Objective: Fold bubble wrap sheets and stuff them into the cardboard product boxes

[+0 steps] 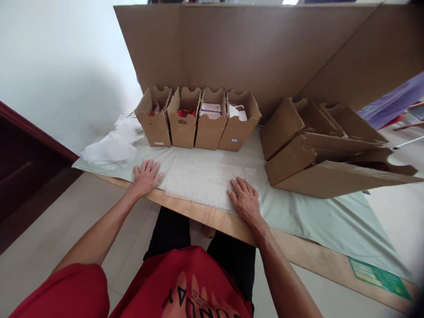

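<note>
Now, there lay the bubble wrap point(198, 179), flat on the cloth point(298, 216) near the front edge of the worktop point(205, 214), and both my hands were down! My right hand point(245, 199) rested open on the wrap's right end, palm down, gripping nothing. My left hand point(145, 176) was open too, fingers spread on the cloth, just beside the wrap's left edge. Right behind the wrap, four boxes point(183, 134) stood in a row, red things point(186, 113) in the left two, white packs point(211, 108) in the right two. More boxes point(291, 170) crowded the right side, crumpled white sheets point(111, 145) lay over on the left, and a cardboard wall point(248, 44) rose behind.
</note>
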`<state>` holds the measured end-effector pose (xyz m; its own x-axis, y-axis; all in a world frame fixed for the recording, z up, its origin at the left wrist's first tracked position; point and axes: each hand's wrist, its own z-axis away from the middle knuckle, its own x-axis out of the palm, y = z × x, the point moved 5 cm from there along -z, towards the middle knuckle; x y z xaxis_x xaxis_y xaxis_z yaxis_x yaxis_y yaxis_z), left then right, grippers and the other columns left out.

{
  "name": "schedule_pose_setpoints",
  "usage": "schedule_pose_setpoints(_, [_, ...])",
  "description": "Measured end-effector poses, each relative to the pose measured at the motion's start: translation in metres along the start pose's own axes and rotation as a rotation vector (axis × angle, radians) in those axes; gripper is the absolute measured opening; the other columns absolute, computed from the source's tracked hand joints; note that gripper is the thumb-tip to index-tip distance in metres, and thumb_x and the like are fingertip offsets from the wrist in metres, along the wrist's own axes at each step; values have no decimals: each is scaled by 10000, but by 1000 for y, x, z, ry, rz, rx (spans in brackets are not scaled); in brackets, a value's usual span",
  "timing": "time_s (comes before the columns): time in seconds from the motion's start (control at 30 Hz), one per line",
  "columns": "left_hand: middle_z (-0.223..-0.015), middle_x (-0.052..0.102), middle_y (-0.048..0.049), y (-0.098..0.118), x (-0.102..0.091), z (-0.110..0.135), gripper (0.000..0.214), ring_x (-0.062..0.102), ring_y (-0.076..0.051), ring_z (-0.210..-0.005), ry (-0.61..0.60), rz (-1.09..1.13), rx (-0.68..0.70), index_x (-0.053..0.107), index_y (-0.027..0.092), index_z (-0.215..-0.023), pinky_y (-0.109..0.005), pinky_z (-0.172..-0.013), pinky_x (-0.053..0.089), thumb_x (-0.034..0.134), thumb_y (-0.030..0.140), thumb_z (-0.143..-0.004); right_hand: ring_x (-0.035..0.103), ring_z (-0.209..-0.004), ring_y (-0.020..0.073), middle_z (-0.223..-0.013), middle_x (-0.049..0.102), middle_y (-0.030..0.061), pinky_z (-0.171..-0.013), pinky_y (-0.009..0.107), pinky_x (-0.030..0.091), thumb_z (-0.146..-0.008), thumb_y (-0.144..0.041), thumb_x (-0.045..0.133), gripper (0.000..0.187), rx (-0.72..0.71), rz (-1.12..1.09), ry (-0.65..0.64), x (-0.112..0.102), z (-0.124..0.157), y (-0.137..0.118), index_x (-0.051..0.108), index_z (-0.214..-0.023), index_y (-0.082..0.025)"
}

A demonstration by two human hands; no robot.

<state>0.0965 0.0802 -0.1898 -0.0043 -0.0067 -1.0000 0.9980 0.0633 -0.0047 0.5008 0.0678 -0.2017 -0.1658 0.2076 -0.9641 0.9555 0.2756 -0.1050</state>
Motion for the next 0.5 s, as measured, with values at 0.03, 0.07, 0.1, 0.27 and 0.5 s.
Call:
schedule_pose_setpoints(0.03, [-1686,295,-170,0,1,9,597,239,-405,-1564,0,-6,-8,394,198,-1586,-707,-1191,234,350,447,-1045,457,-1432,320,-1532,534,144,-1129,500,399,-1043,-368,405,466,-1,-8,0,0,0,-1,589,-1427,-179])
schedule_pose_setpoints(0.07, [-1685,297,-172,0,2,19,598,242,-411,-1562,1,-9,-16,397,197,-1585,-714,-1186,234,353,448,-1044,456,-1433,326,-1532,533,149,-1131,508,398,-1040,-365,415,466,-1,-18,0,-1,-1,-2,590,-1427,-174])
schedule_pose_setpoints(0.1, [-1682,301,-175,0,3,30,597,245,-417,-1560,2,-10,-20,401,196,-1583,-721,-1182,234,358,445,-1043,457,-1433,331,-1531,533,155,-1133,515,398,-1036,-362,425,467,0,-30,-1,-1,-1,-2,591,-1427,-167])
schedule_pose_setpoints(0.27, [-1641,379,-199,3,6,80,579,311,-430,-1530,88,32,74,471,160,-1538,-714,-1174,264,386,416,-1025,494,-1409,341,-1495,566,173,-1114,534,427,-1005,-336,479,435,5,-166,7,-10,7,0,640,-1361,-147])
schedule_pose_setpoints(0.5, [-1402,649,-172,32,-15,106,368,536,-360,-1377,376,199,282,683,179,-1258,-624,-1193,332,495,344,-988,699,-1127,270,-1193,757,89,-970,439,535,-986,-309,534,290,-151,-341,-48,-48,57,25,733,-1178,-221])
